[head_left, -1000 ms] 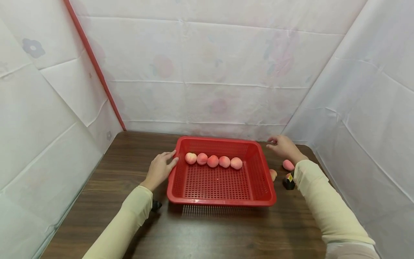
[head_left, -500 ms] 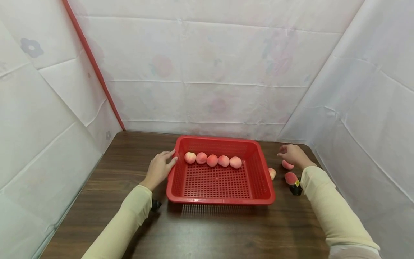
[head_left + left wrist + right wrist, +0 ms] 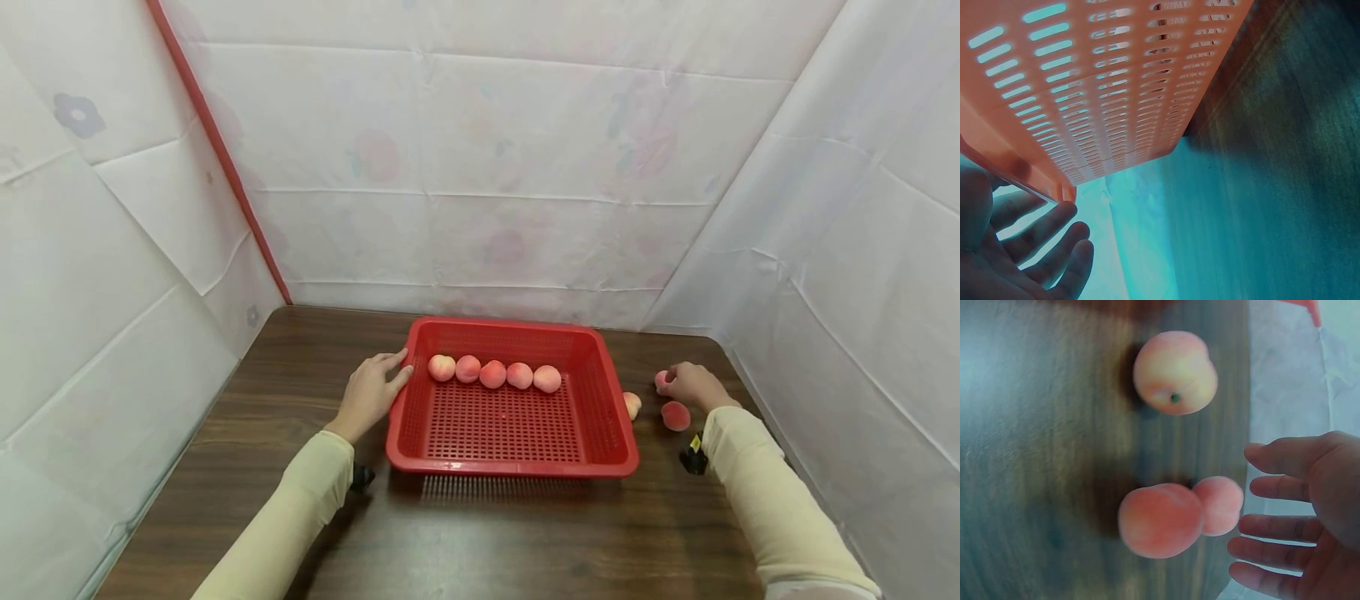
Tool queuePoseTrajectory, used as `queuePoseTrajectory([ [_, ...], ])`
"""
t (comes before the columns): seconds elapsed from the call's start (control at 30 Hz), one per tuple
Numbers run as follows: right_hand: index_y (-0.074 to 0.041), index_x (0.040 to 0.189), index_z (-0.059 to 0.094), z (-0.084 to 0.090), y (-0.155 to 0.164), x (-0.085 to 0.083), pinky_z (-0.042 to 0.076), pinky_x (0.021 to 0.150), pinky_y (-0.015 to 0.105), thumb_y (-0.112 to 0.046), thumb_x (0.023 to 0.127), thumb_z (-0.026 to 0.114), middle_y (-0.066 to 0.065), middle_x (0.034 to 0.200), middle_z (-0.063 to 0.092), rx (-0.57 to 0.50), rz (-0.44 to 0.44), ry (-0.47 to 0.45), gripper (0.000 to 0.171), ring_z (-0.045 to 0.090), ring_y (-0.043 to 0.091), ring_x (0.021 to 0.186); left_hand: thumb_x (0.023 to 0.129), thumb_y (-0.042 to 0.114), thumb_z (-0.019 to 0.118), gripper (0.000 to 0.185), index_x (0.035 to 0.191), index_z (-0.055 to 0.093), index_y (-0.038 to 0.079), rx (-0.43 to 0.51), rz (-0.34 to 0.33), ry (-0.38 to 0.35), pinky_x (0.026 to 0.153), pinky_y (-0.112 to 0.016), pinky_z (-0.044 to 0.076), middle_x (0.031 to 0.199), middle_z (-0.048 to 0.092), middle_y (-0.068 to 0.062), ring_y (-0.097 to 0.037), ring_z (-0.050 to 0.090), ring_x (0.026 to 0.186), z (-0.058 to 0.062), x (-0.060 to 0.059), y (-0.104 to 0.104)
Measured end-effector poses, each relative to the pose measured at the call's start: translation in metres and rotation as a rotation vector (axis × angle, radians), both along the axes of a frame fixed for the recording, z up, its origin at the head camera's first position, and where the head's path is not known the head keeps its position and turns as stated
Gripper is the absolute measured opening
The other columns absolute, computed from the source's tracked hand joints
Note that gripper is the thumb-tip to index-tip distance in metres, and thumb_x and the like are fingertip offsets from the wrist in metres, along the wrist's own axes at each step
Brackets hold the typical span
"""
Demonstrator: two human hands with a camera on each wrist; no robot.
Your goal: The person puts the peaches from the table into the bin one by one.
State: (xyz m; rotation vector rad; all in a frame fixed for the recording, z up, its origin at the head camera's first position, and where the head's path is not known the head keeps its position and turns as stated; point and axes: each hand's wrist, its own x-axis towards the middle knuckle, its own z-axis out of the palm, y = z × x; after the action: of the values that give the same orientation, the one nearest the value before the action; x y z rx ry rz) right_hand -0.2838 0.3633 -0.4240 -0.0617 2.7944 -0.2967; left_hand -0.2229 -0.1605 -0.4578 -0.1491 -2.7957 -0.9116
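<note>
A red plastic basket (image 3: 504, 468) with perforated walls stands in the middle of the table. Several peaches (image 3: 492, 374) lie in a row across its floor, towards the back. My left hand (image 3: 369, 392) touches the basket's left rim; in the left wrist view its fingers (image 3: 1054, 225) are loosely extended at the rim. Right of the basket, my right hand (image 3: 697, 385) reaches over a pink peach (image 3: 663, 382). In the right wrist view the fingers are spread, fingertips close beside that peach (image 3: 1219, 506). A redder peach (image 3: 676, 416) sits just in front of it.
A paler peach (image 3: 632, 405) lies against the basket's right side. The dark wood table (image 3: 480, 542) is enclosed by white patterned sheets (image 3: 480, 242) at the back and sides. Dark wrist devices (image 3: 693, 457) show below both forearms.
My right hand has moved from the table's back right corner towards me and down to the pink peach, uncovering the redder one. The left hand and basket have stayed in place.
</note>
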Motion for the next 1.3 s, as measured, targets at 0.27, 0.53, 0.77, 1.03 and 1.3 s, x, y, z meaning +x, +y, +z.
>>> queuePoseTrajectory([
  [0.27,0.007,0.103,0.066,-0.011,0.006,0.009,0.050,0.084,0.051,-0.023,0.088,0.063,0.027,0.105,0.066,-0.040,-0.102,-0.077,0.033,0.063,0.034,0.093,0.097,0.030,0.059,0.046,0.136,0.057,0.007,0.006,-0.001,0.004,0.100,-0.057,0.044,0.129,0.061,-0.024,-0.042,0.057,0.117,0.000,0.001,0.000],
  [0.53,0.006,0.108,0.064,-0.027,0.007,0.009,0.049,0.085,0.051,-0.021,0.088,0.065,0.024,0.103,0.065,-0.064,-0.124,-0.101,0.034,0.061,0.035,0.094,0.096,0.031,0.059,0.047,0.137,0.057,0.007,0.008,0.002,0.002,0.100,-0.057,0.044,0.128,0.062,-0.024,-0.042,0.057,0.117,-0.001,0.001,0.000],
  [0.77,0.005,0.100,0.067,-0.034,0.009,0.007,0.049,0.083,0.051,-0.023,0.086,0.065,0.023,0.097,0.067,0.024,-0.049,-0.052,0.031,0.061,0.035,0.089,0.096,0.031,0.059,0.047,0.137,0.057,0.007,0.013,0.001,-0.001,0.100,-0.057,0.044,0.129,0.061,-0.023,-0.041,0.057,0.117,-0.001,0.001,0.000],
  [1.03,0.004,0.103,0.067,-0.037,0.009,0.008,0.049,0.082,0.050,-0.019,0.084,0.062,0.022,0.097,0.067,0.029,-0.045,-0.051,0.031,0.060,0.032,0.086,0.096,0.031,0.059,0.047,0.136,0.057,0.007,0.010,0.001,0.013,0.100,-0.056,0.044,0.128,0.062,-0.023,-0.041,0.057,0.117,-0.002,0.001,0.001],
  [1.3,0.003,0.099,0.066,-0.039,0.009,0.007,0.049,0.079,0.048,-0.016,0.082,0.061,0.019,0.092,0.066,0.029,-0.053,-0.055,0.026,0.059,0.030,0.082,0.097,0.031,0.059,0.047,0.137,0.057,0.007,0.015,0.001,0.017,0.100,-0.057,0.044,0.128,0.062,-0.023,-0.041,0.057,0.117,-0.002,0.001,0.001],
])
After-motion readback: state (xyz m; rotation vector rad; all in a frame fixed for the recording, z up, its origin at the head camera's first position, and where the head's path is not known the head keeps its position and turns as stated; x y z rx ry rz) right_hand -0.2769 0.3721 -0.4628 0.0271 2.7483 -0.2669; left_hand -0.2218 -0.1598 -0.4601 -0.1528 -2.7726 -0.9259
